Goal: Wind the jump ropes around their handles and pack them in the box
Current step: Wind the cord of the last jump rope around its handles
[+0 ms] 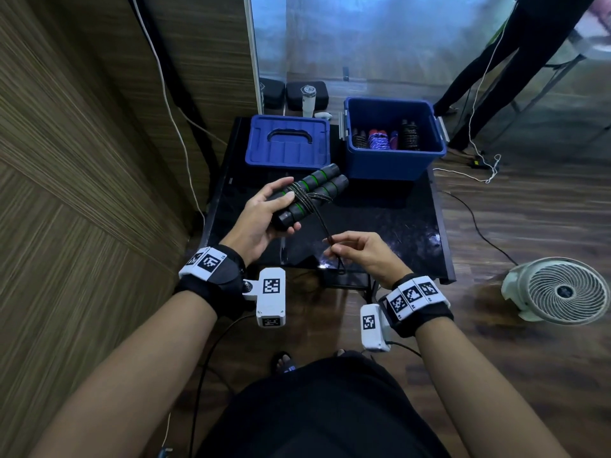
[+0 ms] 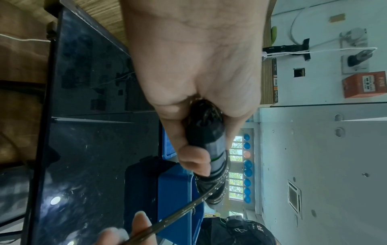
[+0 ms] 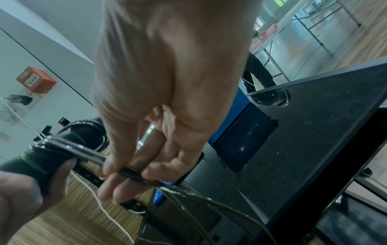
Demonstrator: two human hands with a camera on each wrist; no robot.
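Black foam handles [image 1: 309, 196] (green-ringed cylinders) in left hand [image 1: 264, 219], glossy cord [image 1: 319, 219] pinched by right hand [image 1: 362, 256] fingers [image 1: 337, 241].

The handles [image 1: 307, 196] are black with green rings, and the rope [image 1: 317, 216] wound on them is black. The box [image 1: 393, 140] and its lid [image 1: 287, 143] are deep blue. The tabletop [image 1: 380, 226] is glossy black. Each wristband [image 1: 415, 297] carries black-and-white square markers.
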